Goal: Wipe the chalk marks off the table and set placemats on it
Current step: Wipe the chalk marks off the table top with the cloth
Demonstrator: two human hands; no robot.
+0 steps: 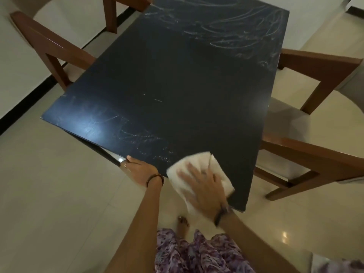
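My right hand [204, 189] is blurred, fingers spread flat on the one white cloth [201, 170] at the near edge of the black table [177, 79]; the cloth's near part hangs off the edge, hidden under my palm. My left hand [140, 170] grips the near edge, fingertips curled out of sight beneath it. Three wooden chairs show, all cut off: two on the left [53, 48], one on the right [323, 75]. Chalk marks lie in two patches: faint scribbles near the cloth [137, 134] and brighter ones at the far right corner [236, 30].
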